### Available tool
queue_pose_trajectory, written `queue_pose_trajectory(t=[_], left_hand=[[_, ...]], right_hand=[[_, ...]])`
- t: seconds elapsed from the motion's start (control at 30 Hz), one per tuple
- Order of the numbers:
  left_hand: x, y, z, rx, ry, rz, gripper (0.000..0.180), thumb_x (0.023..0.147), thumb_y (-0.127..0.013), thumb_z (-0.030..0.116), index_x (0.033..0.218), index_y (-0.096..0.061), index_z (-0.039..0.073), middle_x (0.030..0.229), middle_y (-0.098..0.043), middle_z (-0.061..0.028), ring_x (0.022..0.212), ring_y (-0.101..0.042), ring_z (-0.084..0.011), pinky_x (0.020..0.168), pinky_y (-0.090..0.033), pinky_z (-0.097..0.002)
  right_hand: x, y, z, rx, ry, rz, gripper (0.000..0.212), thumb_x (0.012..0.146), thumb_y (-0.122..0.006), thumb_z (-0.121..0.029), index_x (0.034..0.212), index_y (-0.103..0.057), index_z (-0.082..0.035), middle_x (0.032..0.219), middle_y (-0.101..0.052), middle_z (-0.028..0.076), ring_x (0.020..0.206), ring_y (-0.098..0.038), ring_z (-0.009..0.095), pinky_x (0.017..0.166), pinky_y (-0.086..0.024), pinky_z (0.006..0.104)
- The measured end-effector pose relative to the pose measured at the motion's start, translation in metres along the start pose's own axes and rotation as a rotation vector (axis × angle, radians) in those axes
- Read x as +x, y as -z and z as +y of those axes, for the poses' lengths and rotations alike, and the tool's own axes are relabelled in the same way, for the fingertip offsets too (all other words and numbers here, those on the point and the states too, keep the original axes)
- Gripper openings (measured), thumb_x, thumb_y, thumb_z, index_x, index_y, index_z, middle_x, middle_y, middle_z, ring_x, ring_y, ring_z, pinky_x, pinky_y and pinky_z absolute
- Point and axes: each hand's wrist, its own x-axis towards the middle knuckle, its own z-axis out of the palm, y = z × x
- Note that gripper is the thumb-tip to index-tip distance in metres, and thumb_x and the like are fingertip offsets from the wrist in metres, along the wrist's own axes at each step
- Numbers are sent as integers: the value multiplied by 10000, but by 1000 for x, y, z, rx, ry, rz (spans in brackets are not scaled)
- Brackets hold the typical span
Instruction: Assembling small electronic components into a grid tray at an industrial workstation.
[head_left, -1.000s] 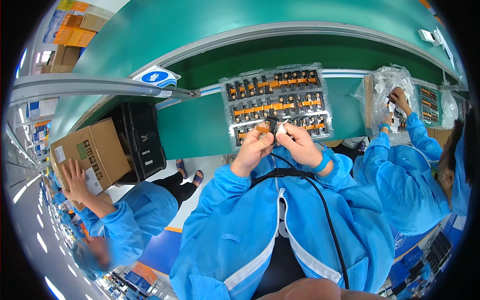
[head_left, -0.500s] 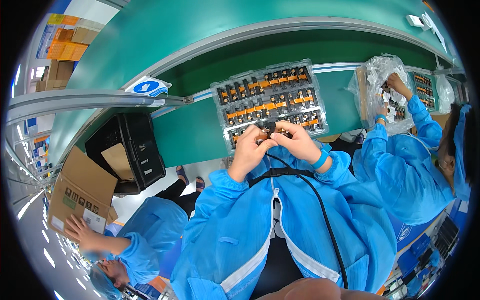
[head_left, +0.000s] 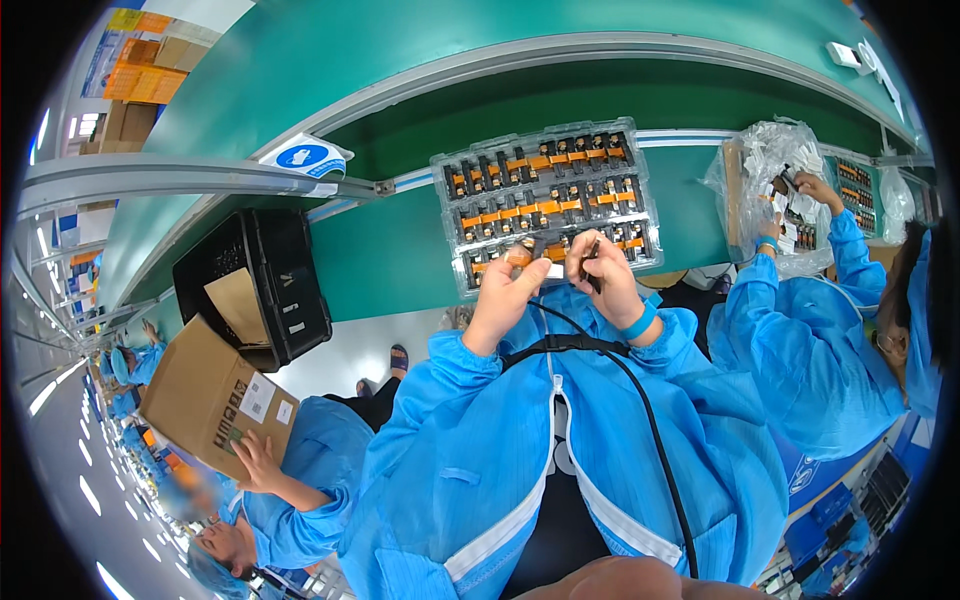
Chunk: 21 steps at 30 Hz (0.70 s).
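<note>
Now, head view: both of the person's hands are raised over the near edge of the clear plastic blister tray (head_left: 650,205) holding rows of small black parts with orange strips, which lies on the green conveyor belt (head_left: 390,250) at roughly 12 o'clock from the hands. Left hand (head_left: 508,290): fingers closed in a pinch on a small orange-and-black component (head_left: 520,256) at the fingertips. Right hand (head_left: 600,272): fingers curled tight around a thin dark tool (head_left: 590,262), tip detail too small for me to resolve. The two hands sit just beside each other, thumbs nearly meeting, and the component is above the tray's nearest row. A blue wristband (head_left: 640,322) circles the right wrist.

At 9 o'clock from the tray: a black plastic crate (head_left: 270,280) with a piece of brown card inside it. At 8 o'clock, a co-worker's hand (head_left: 243,452) rests on a brown cardboard box (head_left: 205,395). At 3 o'clock, another co-worker in a blue coat reaches into a crinkled clear plastic bag (head_left: 760,170) on the belt
</note>
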Motion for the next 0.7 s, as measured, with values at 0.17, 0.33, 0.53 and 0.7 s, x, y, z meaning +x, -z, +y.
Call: queue_pose_trajectory(t=[0.17,0.33,0.53,0.7], left_hand=[[-6,-8,13,561,-289,-12,231,840,-749,194,755,-642,8,723,-566,-81,654,-584,-210,593,-443,-337],[-7,-4,3,649,-353,-75,328,803,-797,294,773,-647,4,745,-577,-98,662,-582,-250,602,-452,-347],[-1,-5,-2,567,-241,15,245,777,-817,166,687,-649,12,705,-599,-51,653,-556,-139,603,-428,-286],[-3,-3,-17,490,-270,-33,280,794,-764,93,641,-544,9,672,-560,-56,627,-546,-145,584,-441,-302]], right_hand=[[0,-10,-2,-315,-185,65,143,978,-616,-221,996,-616,-79,759,-533,-57,649,-446,18,539,-330,196],[-7,0,-3,-302,-228,12,143,990,-608,-231,939,-640,-101,715,-499,-84,591,-402,5,504,-298,193],[44,56,-26,-1062,237,420,270,978,-605,-267,971,-670,-5,829,-686,110,772,-618,141,678,-494,325],[79,69,-42,-1831,162,366,249,950,-582,-263,937,-680,-35,962,-667,219,856,-647,426,758,-520,515]])
